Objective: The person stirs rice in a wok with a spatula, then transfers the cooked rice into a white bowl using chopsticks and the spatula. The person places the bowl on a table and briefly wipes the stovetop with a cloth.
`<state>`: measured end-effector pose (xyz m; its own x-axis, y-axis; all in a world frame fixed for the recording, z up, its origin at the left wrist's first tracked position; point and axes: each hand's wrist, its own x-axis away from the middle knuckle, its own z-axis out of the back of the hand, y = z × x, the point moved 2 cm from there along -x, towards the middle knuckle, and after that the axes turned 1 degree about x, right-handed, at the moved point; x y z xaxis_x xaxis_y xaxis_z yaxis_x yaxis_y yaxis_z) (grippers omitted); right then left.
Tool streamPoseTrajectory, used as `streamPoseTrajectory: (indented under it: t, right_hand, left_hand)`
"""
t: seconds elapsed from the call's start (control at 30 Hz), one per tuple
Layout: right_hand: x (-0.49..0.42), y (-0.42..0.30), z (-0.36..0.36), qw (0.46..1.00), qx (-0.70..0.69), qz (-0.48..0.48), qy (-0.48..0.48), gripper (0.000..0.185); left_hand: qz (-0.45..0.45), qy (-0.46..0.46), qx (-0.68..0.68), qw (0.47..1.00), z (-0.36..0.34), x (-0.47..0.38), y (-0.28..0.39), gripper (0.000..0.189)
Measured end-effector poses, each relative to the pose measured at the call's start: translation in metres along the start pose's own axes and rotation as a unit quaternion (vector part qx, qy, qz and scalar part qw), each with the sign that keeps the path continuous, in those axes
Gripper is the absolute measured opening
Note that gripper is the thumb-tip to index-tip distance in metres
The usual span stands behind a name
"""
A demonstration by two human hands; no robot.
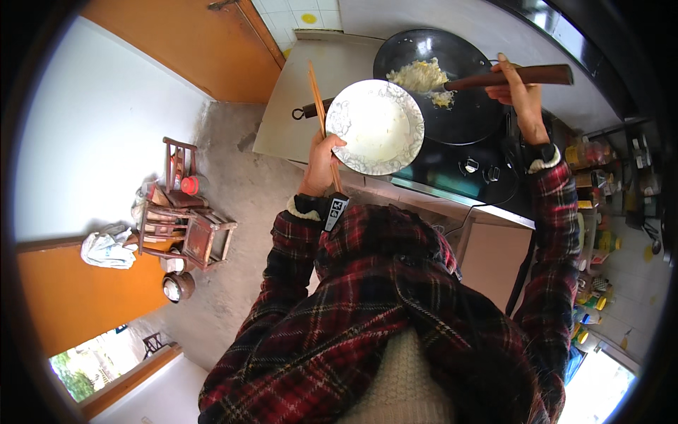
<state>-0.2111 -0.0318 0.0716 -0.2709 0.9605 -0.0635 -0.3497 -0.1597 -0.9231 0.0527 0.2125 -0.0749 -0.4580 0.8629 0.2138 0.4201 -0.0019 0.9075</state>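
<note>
My left hand [319, 161] grips a white plate [378, 127] by its rim, together with a pair of wooden chopsticks [316, 93]. Grey floral patterning runs around the plate's rim, and a few small bits lie on its surface. In my right hand [516, 98] is the dark wooden handle of a spatula [508, 77]. Fried rice with yellow pieces [421, 75] sits heaped at the spatula's head, inside a black wok [461, 114]. A smaller clump of rice lies just below the heap. The plate overlaps the wok's near left side.
Under the wok is a black gas stove [439, 167] with control knobs [470, 166]. A pale countertop [296, 63] extends to the left, with a dark handle [318, 108] partly behind the plate. Bottles [588, 153] crowd a rack at right. Wooden chairs [198, 238] stand on the floor at left.
</note>
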Motion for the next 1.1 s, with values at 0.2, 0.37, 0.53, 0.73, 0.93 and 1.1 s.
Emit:
streamPoseTrajectory:
  t: [0.2, 0.37, 0.53, 0.73, 0.93, 1.1]
  right_hand:
    - [0.0, 0.033, 0.004, 0.997, -0.015, -0.074, -0.025, 0.047]
    - [0.042, 0.078, 0.044, 0.991, 0.089, -0.093, 0.045, 0.039]
    - [0.027, 0.068, 0.032, 0.994, 0.05, -0.097, 0.002, 0.037]
    - [0.003, -0.041, 0.052, 0.977, 0.197, -0.07, -0.037, 0.031]
    - [-0.016, -0.019, 0.002, 0.99, 0.14, -0.003, -0.012, 0.032]
    - [-0.025, 0.007, 0.006, 0.998, 0.048, 0.05, -0.008, 0.037]
  left_hand:
    - [-0.007, -0.089, -0.074, 0.993, 0.013, 0.007, -0.011, 0.027]
    - [0.112, -0.054, 0.079, 0.989, 0.018, 0.012, -0.012, 0.018]
    - [0.059, -0.134, -0.028, 0.989, 0.017, 0.025, 0.004, 0.043]
    - [0.131, -0.147, -0.01, 0.98, 0.019, 0.022, 0.007, 0.047]
    - [0.164, -0.113, 0.023, 0.98, 0.014, 0.033, 0.006, 0.047]
    - [0.193, -0.092, 0.04, 0.976, 0.01, 0.037, 0.013, 0.047]
